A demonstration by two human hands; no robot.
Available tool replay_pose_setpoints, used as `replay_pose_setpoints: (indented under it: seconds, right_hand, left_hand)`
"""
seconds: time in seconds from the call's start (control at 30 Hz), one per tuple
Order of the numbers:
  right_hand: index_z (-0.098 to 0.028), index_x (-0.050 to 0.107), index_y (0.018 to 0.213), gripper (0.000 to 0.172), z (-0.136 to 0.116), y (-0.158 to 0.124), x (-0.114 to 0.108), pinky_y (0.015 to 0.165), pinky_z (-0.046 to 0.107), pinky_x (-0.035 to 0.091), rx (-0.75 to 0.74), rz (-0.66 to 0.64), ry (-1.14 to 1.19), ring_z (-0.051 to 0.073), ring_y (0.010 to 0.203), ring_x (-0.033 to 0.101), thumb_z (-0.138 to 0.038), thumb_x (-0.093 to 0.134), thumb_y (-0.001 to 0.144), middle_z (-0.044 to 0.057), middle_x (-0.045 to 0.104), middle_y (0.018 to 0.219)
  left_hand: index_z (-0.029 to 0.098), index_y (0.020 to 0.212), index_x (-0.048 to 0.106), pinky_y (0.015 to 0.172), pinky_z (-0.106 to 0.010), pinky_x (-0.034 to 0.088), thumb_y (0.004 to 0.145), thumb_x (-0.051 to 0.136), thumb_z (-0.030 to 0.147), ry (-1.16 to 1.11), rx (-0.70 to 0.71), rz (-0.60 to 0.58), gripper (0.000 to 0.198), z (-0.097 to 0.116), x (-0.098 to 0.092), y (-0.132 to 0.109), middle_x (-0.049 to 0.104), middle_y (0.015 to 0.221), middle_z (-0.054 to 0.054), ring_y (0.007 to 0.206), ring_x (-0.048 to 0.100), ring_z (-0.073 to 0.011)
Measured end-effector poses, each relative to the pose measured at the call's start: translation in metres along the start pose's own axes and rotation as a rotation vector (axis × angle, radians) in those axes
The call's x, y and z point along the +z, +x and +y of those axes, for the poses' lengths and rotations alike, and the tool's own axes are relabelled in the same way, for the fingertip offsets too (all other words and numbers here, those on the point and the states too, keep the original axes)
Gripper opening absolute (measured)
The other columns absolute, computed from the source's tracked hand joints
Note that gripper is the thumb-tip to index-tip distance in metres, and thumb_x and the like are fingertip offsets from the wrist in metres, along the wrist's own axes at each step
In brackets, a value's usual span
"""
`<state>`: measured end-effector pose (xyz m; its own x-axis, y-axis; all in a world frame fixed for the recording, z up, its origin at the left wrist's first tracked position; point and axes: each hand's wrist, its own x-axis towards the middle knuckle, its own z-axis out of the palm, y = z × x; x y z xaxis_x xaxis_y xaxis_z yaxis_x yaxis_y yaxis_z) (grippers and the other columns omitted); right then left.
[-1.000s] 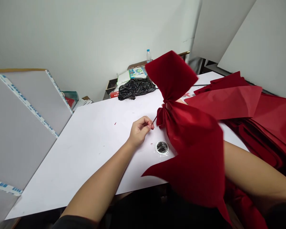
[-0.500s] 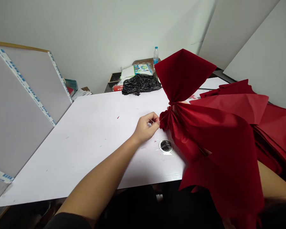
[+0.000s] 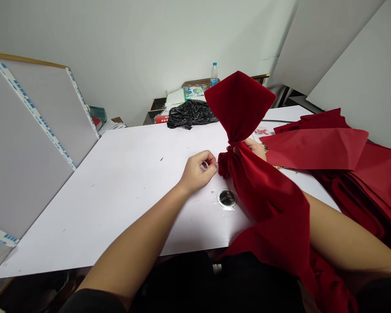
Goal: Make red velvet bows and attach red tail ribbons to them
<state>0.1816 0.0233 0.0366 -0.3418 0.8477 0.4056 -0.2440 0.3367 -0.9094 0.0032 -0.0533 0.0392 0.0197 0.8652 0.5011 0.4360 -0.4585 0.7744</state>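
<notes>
A red velvet cloth (image 3: 273, 208) is gathered into a tight neck over the table, with a pointed flap standing up above and long folds hanging below, past the front edge. Behind the gathered neck, my right hand (image 3: 255, 148) grips the cloth; most of its fingers are hidden by the folds. To the left of it, my left hand (image 3: 199, 170) is closed in a pinch on a thin thread (image 3: 217, 162) that runs to the neck. A small bunched end of the cloth hangs between the two hands.
More red cloth (image 3: 378, 174) lies piled at the right of the white table (image 3: 117, 191). At the back are a crumpled black plastic bag (image 3: 192, 114) and a water bottle (image 3: 214, 74). A round taped cable hole (image 3: 227, 198) is near the front. White panels (image 3: 35, 130) stand at left.
The upper flap and hanging folds have swung left and inward, uncovering my right hand and forearm. My left hand stays nearly in place, still pinching the thread.
</notes>
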Motion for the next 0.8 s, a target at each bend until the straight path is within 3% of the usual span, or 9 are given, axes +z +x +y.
replay_pose_setpoints:
  seconds: [0.13,0.33,0.57,0.67,0.8]
  right_hand:
    - [-0.021,0.070,0.085,0.051,0.009,0.005,-0.002,0.060,0.030,0.052,-0.006,0.081,-0.006,0.016,0.067,0.061,-0.060,0.092,0.063,0.003,0.066,0.075]
    - [-0.019,0.070,0.084,0.038,0.009,0.003,-0.002,0.064,0.030,0.052,-0.116,0.068,-0.096,0.015,0.067,0.059,-0.049,0.089,0.072,0.002,0.066,0.075]
    - [-0.019,0.074,0.094,0.023,0.018,0.000,-0.005,0.072,0.030,0.052,-0.285,0.005,-0.259,0.015,0.074,0.061,-0.041,0.079,0.087,0.002,0.067,0.079]
    - [-0.019,0.075,0.093,0.023,0.018,-0.001,-0.004,0.072,0.030,0.052,-0.358,-0.048,-0.295,0.016,0.073,0.061,-0.042,0.077,0.088,0.003,0.067,0.079]
    - [-0.018,0.075,0.093,0.024,0.018,0.000,-0.006,0.071,0.030,0.053,-0.376,-0.071,-0.340,0.016,0.073,0.062,-0.041,0.076,0.088,0.004,0.068,0.079]
  left_hand:
    - [0.019,0.072,0.055,0.068,-0.029,0.046,0.076,0.054,0.015,0.078,0.060,0.031,0.006,0.001,0.000,0.000,0.063,0.073,-0.001,0.070,0.056,-0.0147]
    - [0.019,0.079,0.056,0.066,-0.029,0.047,0.084,0.056,0.016,0.170,0.172,0.093,0.006,0.003,-0.001,0.000,0.066,0.079,-0.002,0.073,0.059,-0.0150]
    - [0.019,0.098,0.063,0.063,-0.026,0.051,0.091,0.063,0.021,0.165,0.166,0.110,0.007,-0.003,0.005,-0.005,0.071,0.086,-0.002,0.072,0.065,-0.0134]
    - [0.019,0.093,0.066,0.060,-0.026,0.050,0.091,0.063,0.022,0.168,0.218,0.165,0.004,-0.008,0.008,-0.007,0.071,0.082,-0.003,0.068,0.063,-0.0137]
    - [0.018,0.089,0.069,0.054,-0.024,0.049,0.091,0.067,0.025,0.192,0.172,0.211,0.008,-0.010,0.008,-0.008,0.072,0.082,-0.005,0.067,0.064,-0.0145]
